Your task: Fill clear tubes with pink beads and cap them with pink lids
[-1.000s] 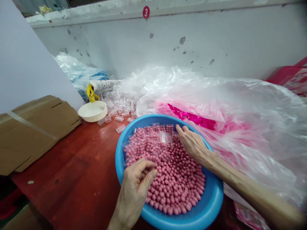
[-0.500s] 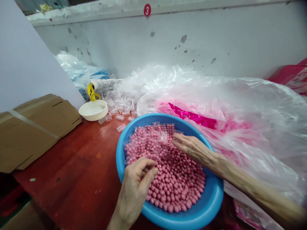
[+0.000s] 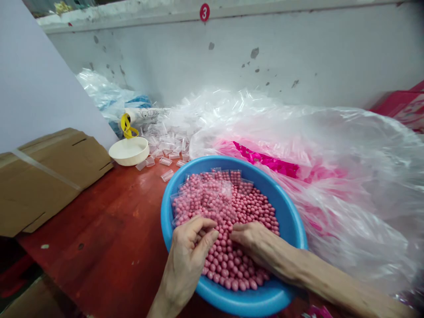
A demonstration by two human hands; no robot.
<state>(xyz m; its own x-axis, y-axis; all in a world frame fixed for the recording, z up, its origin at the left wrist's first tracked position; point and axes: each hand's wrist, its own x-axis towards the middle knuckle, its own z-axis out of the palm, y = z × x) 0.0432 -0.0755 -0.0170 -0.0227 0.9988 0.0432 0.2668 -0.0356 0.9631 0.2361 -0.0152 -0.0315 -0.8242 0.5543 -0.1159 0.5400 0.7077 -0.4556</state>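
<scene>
A blue basin (image 3: 300, 234) holds a heap of loose pink beads (image 3: 228, 265). Small clear plastic cases packed with pink beads (image 3: 235, 177) lie along the far side of the heap. My left hand (image 3: 190, 243) is at the basin's near left, thumb and fingertips pinched together above the beads; whatever they hold is hidden. Just to its right, my right hand (image 3: 253, 238) reaches down with its fingers bent against the beads. Its fingertips are partly hidden, and I cannot make out what is between them.
Empty clear cases (image 3: 167, 148) lie scattered behind the basin. A white shallow dish (image 3: 129, 151) and yellow tape roll (image 3: 127, 126) stand left of them. Clear plastic bags (image 3: 347, 145) with pink contents fill the right. Cardboard (image 3: 49, 176) lies left on the red table (image 3: 109, 251).
My right hand has moved from the far right of the heap toward me, close beside my left hand. A filled case it covered now shows. My left hand stays put.
</scene>
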